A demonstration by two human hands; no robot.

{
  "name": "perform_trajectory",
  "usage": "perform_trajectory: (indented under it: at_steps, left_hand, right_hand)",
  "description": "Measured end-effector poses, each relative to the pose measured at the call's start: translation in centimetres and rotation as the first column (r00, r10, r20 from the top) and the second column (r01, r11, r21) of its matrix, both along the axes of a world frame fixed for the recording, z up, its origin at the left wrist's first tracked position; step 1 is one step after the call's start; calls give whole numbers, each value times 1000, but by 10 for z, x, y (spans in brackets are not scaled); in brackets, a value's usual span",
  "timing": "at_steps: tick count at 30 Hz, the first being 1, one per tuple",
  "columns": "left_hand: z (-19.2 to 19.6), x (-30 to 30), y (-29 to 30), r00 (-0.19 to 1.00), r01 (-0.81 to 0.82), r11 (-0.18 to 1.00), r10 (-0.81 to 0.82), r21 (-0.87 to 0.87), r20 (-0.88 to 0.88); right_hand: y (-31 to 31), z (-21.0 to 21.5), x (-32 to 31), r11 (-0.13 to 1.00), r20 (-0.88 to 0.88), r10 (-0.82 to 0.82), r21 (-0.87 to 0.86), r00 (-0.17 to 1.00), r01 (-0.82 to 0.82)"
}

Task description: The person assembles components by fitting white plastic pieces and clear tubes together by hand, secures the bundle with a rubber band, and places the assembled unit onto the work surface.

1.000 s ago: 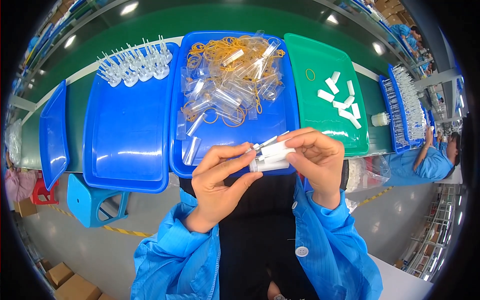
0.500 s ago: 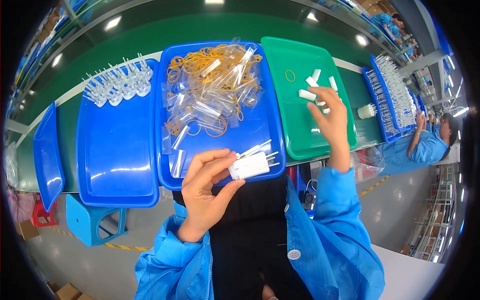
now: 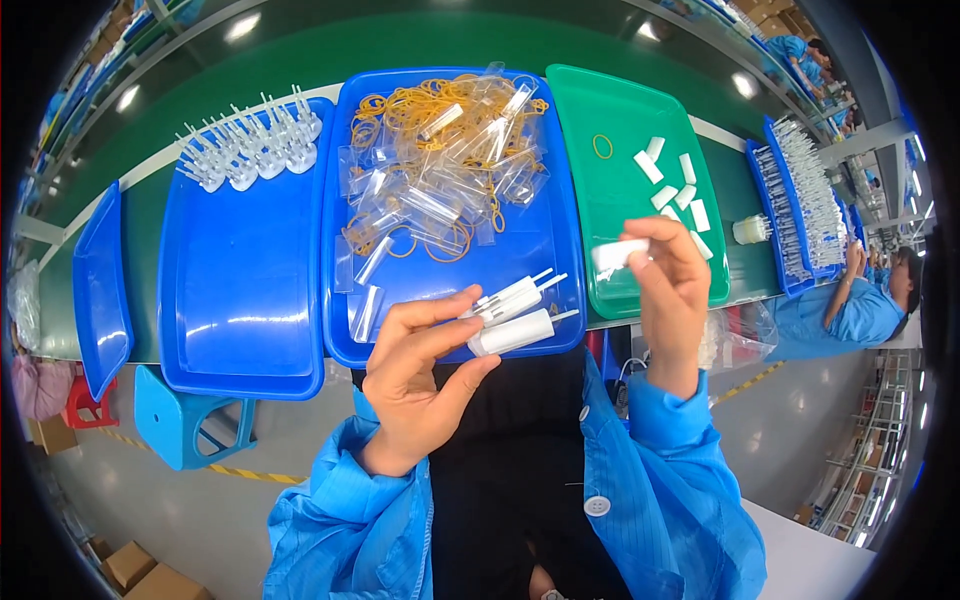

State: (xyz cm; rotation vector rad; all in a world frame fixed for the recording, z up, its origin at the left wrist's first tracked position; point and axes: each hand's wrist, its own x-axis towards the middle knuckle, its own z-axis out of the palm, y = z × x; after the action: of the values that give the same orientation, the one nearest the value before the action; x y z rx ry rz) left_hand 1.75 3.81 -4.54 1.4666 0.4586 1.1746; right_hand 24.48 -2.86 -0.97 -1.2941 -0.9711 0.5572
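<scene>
My left hand (image 3: 420, 390) pinches a small bunch of white cylindrical pieces with thin rods (image 3: 520, 328) over the front of the middle blue tray (image 3: 445, 276). The rods stick out to the right, and the fingers hide the near ends. In my right hand (image 3: 677, 290), a short white cylinder (image 3: 618, 254), slightly blurred, is gripped between thumb and fingers above the near part of the green tray (image 3: 612, 212). Several loose white cylinders (image 3: 664, 197) lie in that tray, beside a single rubber band (image 3: 602, 147).
Yellow rubber bands (image 3: 395, 110) and clear plastic sleeves (image 3: 430, 205) pile up in the middle tray. Another blue tray (image 3: 240, 270) holds clustered translucent parts with upright stems (image 3: 243, 160). Racks of thin white rods (image 3: 805, 200) stand far right, near a co-worker in blue (image 3: 868, 305).
My right hand has lifted a white cylinder from the loose ones and drawn it nearer. The pieces in my left hand have spread apart and turned slightly.
</scene>
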Motion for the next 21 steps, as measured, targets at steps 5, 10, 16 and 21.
perform_trajectory:
  at_steps: [5,10,16,21]
  left_hand:
    - [2,1,-3,999,-37,999,37,13,14]
    - [-3,-5,0,998,-43,990,47,133,-33]
    - [-3,0,-2,997,-70,992,69,101,15]
    - [-2,2,-4,995,-102,994,102,32,-11]
  right_hand:
    - [-1,1,-30,993,-245,86,94,966,-65]
    - [-2,6,-35,1000,-227,28,19,974,-24]
    - [0,5,-46,977,-239,200,-21,950,-211]
    - [1,11,-61,967,-283,207,-88,936,-240]
